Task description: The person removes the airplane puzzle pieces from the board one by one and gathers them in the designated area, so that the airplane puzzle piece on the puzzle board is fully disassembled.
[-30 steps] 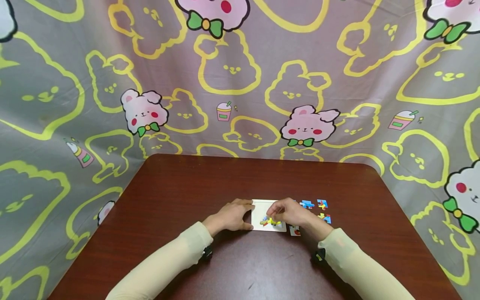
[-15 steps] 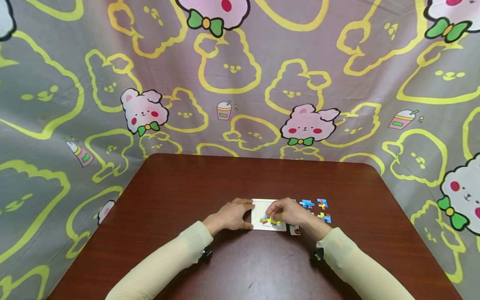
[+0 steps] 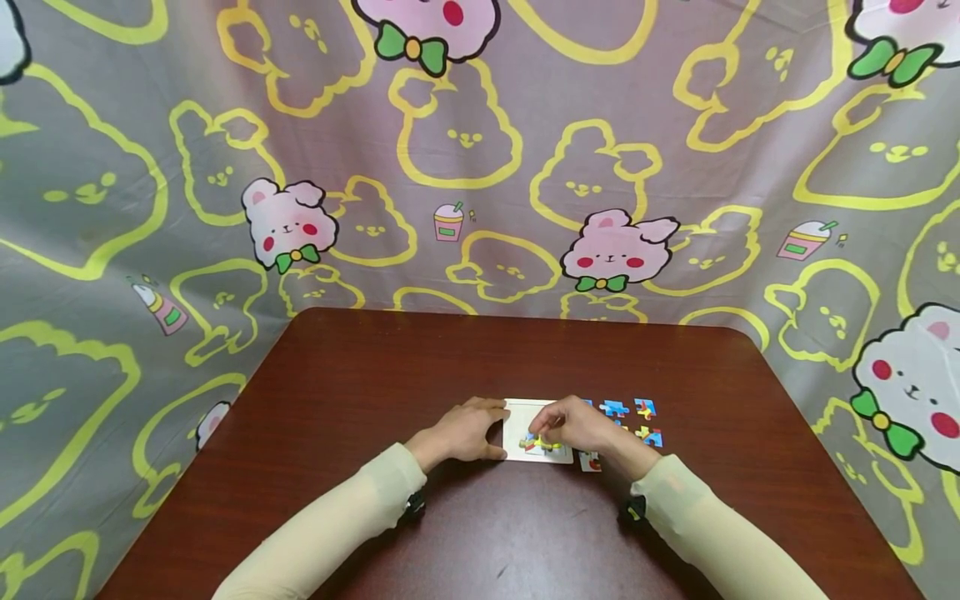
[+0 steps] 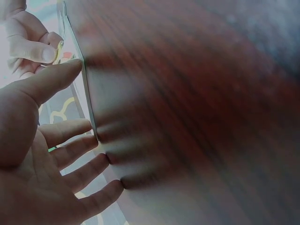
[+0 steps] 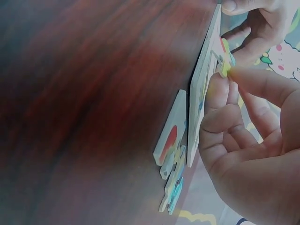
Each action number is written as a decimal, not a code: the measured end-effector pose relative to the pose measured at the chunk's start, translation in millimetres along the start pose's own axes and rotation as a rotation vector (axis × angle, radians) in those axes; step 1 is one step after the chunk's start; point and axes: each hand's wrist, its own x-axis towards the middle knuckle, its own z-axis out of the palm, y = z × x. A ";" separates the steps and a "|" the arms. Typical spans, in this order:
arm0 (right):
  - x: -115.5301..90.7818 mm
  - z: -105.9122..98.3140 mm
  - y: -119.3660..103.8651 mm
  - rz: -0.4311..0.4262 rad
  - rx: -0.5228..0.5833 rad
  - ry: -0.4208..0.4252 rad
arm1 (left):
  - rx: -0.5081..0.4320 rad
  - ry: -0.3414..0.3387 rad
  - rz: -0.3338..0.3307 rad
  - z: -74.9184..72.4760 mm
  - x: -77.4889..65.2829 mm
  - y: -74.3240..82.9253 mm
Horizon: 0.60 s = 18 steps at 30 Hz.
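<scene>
Dark-red wooden worktop (image 3: 360,392): your right hand (image 3: 581,425) pinches a thin, light yellow puzzle piece (image 5: 225,58) by its edges; left hand (image 3: 457,433), spread, steadies the stiff white puzzle board (image 3: 517,421).

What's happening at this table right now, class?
A person sits at a dark red-brown table working on a small jigsaw. The left hand rests open against the left edge of the white puzzle board, steadying it. The right hand pinches a colourful puzzle piece over the board. Several loose pieces lie on the table just to the right of the board.
</scene>
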 end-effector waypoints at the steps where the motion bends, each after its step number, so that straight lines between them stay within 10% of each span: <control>1: 0.1 -0.1 0.5 -0.003 -0.001 0.004 | 0.000 0.000 -0.001 0.1 -0.1 0.0; 18: -8.4 -17.2 2.5 0.070 0.029 -0.003 | -0.002 -0.010 -0.007 1.2 0.8 -0.1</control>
